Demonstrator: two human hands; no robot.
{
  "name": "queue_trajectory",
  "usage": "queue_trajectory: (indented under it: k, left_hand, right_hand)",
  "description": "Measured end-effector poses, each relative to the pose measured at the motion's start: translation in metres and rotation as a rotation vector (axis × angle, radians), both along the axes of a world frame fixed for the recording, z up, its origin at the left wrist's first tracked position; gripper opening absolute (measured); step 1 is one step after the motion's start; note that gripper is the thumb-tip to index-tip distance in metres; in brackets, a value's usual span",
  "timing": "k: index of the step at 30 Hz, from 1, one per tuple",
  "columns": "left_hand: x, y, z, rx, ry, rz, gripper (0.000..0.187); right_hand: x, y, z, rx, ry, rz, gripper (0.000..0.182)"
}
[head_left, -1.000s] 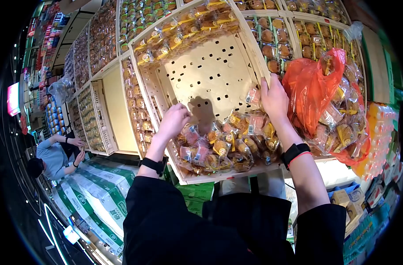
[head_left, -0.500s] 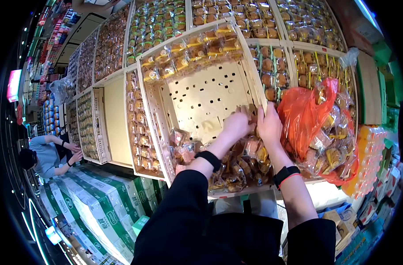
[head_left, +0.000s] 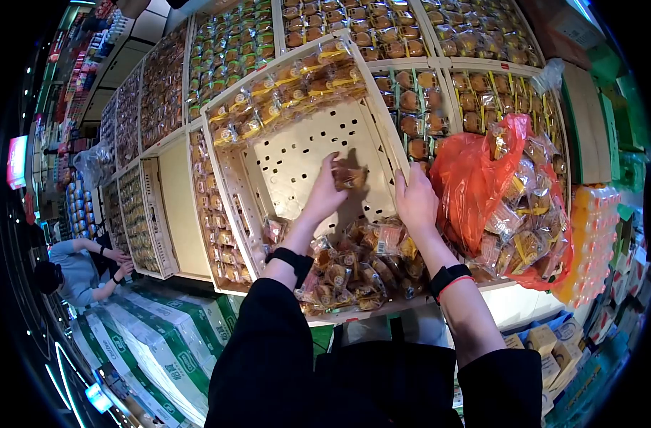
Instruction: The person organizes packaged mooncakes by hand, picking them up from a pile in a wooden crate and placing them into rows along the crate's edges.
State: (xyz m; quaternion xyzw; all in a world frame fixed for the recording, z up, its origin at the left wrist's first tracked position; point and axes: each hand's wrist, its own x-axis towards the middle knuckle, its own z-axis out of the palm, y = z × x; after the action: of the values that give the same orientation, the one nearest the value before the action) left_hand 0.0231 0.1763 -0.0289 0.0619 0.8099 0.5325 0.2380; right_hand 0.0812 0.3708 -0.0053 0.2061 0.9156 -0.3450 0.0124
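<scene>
"C'estbon" brand name on green-and-white cartons [head_left: 143, 349], packet labels [head_left: 388, 239] too small to read

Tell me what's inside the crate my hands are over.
The crate holds rows of wrapped buns at its far end and a jumbled heap of packets nearest you; perforated floor shows between. What lies beneath either is hidden.

The left hand [head_left: 329, 187] holds 1 wrapped bun [head_left: 352, 177] above the crate [head_left: 307, 153].

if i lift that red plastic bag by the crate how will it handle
The red plastic bag looks floppy, its thin film creased and slack. It may drag downward, since many wrapped packets bulge inside. Some could slide out, as the film leaves several uncovered.
</scene>
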Motion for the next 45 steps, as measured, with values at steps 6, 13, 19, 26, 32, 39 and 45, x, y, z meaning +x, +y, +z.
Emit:
queue_trajectory:
  k: [6,13,19,26,32,39,45]
  left_hand:
    - [0.002,-0.03,-0.005,-0.54,0.429,-0.152,0.062]
    - [-0.015,-0.026,0.004,-0.71,0.679,-0.385,0.054]
    - [-0.084,-0.067,0.056,-0.901,0.78,0.025,0.03]
    - [-0.129,-0.135,0.053,-0.76,0.59,0.108,0.047]
    - [-0.125,-0.132,0.047,-0.848,0.83,0.048,0.06]
    - [-0.118,-0.126,0.039,-1.024,0.815,0.017,0.06]
    - [-0.116,-0.129,0.048,-0.995,0.9,0.056,0.053]
  right_hand:
    - [0.001,0.001,0.002,-0.022,0.012,0.001,0.032]
    - [0.0,0.001,0.003,-0.038,-0.001,0.003,0.03]
    - [0.0,0.0,0.003,-0.022,-0.005,0.0,0.029]
    - [-0.001,0.001,0.004,-0.009,-0.017,0.002,0.027]
    - [-0.001,0.002,0.003,-0.017,-0.035,0.008,0.027]
    - [-0.001,0.002,0.002,-0.012,0.003,0.002,0.028]
    - [-0.001,0.001,0.003,0.003,-0.025,0.005,0.029]
